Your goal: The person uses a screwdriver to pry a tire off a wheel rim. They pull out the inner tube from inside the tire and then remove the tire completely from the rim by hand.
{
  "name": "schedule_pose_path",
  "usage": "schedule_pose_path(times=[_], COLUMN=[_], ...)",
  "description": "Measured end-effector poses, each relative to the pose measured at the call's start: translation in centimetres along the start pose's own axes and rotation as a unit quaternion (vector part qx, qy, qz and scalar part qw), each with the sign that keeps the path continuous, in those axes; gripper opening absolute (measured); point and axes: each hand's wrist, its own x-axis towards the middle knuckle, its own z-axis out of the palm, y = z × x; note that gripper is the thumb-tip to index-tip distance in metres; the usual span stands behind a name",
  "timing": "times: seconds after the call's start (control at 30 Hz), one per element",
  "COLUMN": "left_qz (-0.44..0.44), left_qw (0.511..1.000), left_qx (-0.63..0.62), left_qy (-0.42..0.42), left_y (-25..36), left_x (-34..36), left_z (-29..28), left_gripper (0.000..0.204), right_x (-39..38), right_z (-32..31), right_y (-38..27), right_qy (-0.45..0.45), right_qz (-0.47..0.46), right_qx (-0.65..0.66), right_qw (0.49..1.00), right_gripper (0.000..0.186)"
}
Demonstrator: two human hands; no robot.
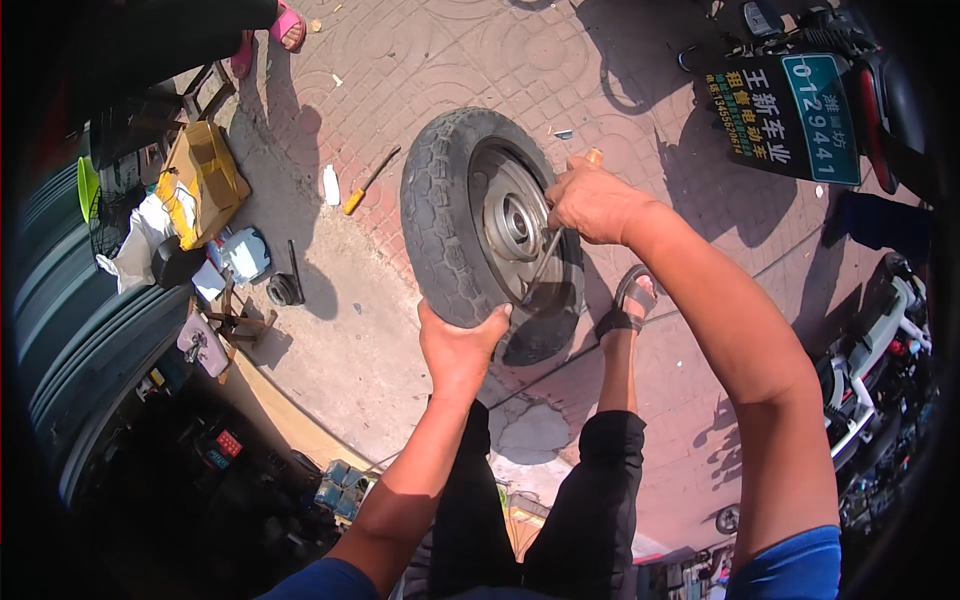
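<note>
A black tyre (434, 216) on a grey metal wheel rim (496, 235) stands tilted on the paving below me. My left hand (460, 345) is closed on the tyre's lower edge, with the thumb over its sidewall. At the wheel's right side, my right hand (592, 203) grips an orange-handled tool, probably a screwdriver or lever, whose metal shaft runs down along the rim. A second screwdriver (355, 200) with a yellow handle and a small white bottle (331, 184) lie on the ground to the left of the wheel.
At left are a cardboard box (205, 185), wooden stools (241, 325), scraps and a dark coiled item (283, 289). A person's pink sandals (288, 28) show at top left. Scooters (870, 360), a sign board (770, 115) and another person's dark-clad leg (870, 215) line the right.
</note>
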Motion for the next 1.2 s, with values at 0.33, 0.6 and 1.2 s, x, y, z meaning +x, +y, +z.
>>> schedule_pose_path(times=[0.33, 0.6, 1.2], left_qz=[0.128, 0.031, -0.182], left_qw=[0.990, 0.997, 0.880], left_qx=[0.053, 0.012, -0.401], left_qy=[0.018, -0.074, -0.179], left_y=[-5.7, -3.0, -7.3], left_x=[0.0, -4.5, 8.3], left_z=[-1.0, -0.8, 0.6], left_gripper=[0.067, 0.047, 0.035], right_x=[-12.7, -21.2, 10.1], right_z=[8.2, 5.3, 0.5], right_y=[-22.8, -20.9, -11.1], right_qy=[-0.024, 0.136, 0.033], right_qz=[0.490, 0.695, 0.477], right_qx=[0.242, 0.436, 0.763], right_qw=[0.837, 0.555, 0.434], right_gripper=[0.015, 0.024, 0.085])
